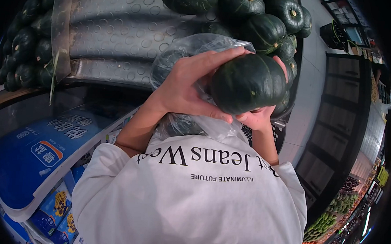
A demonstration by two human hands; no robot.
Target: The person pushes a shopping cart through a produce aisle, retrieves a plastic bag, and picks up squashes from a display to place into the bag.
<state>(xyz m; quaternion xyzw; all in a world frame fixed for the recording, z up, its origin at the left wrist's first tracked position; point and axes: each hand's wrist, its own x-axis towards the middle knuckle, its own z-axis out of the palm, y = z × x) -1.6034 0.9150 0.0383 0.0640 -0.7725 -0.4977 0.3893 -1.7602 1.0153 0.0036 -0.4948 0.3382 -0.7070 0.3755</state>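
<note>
A dark green kabocha squash [246, 82] is held up in front of my chest between both hands. My left hand [186, 84] curves round its left side, thumb underneath and fingers over the top. My right hand [262, 119] grips it from the lower right, with fingertips showing along its right edge. Behind and below my left hand hangs a clear plastic bag [170, 61], crumpled and touching the hand. Dark green shapes show through the bag, but I cannot make out how many things are inside.
More kabocha squashes [262, 30] are piled at the back right of a grey studded display mat [116, 29]. Others lie in a heap [27, 47] at far left. A blue promotional panel [39, 153] stands left of me. Dark shelving [337, 111] and vegetables [341, 202] are at right.
</note>
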